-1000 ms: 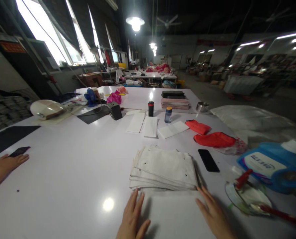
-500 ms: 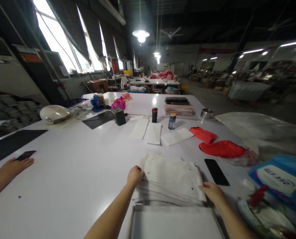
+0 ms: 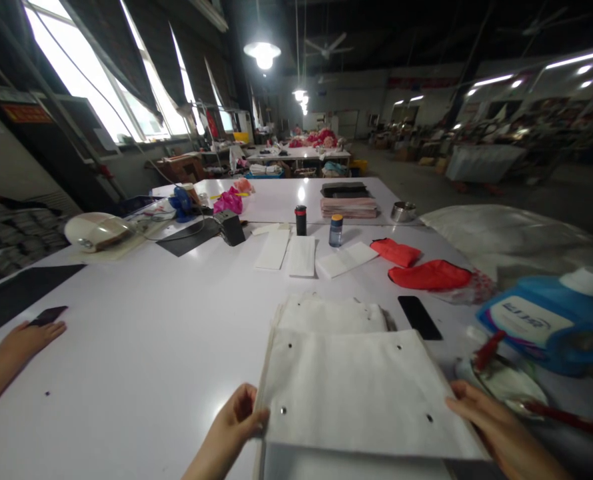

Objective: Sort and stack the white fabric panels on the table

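A white cloth panel (image 3: 351, 393) with small dark holes or studs near its corners is held flat between my hands. My left hand (image 3: 239, 417) pinches its left edge, and my right hand (image 3: 479, 407) grips the right edge. Behind it, partly covered, lies a stack of similar white cloth (image 3: 331, 312). Beneath the panel's near edge, part of a pale flat surface with a raised left rim shows.
At the far left another person's hand (image 3: 29, 340) rests by a dark phone (image 3: 49, 315). To the right are a black phone (image 3: 419, 317), red cloth (image 3: 429, 275), a blue jug (image 3: 541, 320) and a bowl (image 3: 509, 387) with red-handled tools. Bottles stand farther back.
Both hands have come nearer and lower, bringing one white panel off the stack toward me. The camera view has shifted slightly; the other person's hand stays by the phone.
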`<state>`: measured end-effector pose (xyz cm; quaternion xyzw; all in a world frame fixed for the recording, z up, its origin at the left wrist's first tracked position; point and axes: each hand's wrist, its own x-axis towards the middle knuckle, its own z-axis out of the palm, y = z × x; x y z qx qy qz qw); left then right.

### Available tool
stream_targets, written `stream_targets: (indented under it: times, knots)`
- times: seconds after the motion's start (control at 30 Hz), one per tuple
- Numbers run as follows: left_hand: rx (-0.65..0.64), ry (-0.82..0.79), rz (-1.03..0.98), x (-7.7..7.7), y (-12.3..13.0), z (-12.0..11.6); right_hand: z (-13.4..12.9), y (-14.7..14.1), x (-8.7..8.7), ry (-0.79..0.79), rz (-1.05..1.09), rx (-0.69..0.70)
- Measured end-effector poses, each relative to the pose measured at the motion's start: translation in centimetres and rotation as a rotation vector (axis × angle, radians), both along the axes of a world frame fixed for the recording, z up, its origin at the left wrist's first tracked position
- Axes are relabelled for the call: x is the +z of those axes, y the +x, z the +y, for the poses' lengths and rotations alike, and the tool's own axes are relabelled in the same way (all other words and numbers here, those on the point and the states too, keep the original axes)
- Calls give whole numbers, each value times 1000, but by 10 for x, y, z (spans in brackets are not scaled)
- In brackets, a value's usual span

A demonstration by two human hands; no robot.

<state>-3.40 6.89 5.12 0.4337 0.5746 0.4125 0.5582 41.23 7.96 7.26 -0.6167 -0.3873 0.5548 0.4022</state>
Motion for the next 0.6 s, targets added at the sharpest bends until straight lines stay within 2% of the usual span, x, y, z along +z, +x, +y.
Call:
stream_targets:
  times: [0.03, 0.1, 0.17, 0.23, 0.33, 0.4, 0.47, 0.53, 0.6]
  knots:
    - [-1, -11, 42, -15, -3, -19, -13, 4, -15, -28, -15, 46]
    - [23, 52, 302, -40, -7, -46, -30, 12, -48, -51, -133, 111]
    - [56, 210, 606, -49, -6, -54, -37, 16, -79, -24, -347, 72]
    - [34, 388, 828, -41, 4, -44, -36, 15, -100, 29, -530, -41]
    - [-159, 554, 1008, -13, 42, -6, -28, 5, -109, 59, -578, -82]
    - [-330, 528, 1107, 3, 76, 21, -25, -6, -108, 40, -567, -46]
    - [-494, 430, 1183, 10, 108, 43, -25, -15, -107, 31, -566, -7]
    - [-571, 356, 1224, 10, 133, 54, -30, -19, -110, 37, -560, 16]
    - [-580, 333, 1241, 7, 147, 56, -37, -18, -115, 46, -541, 18]
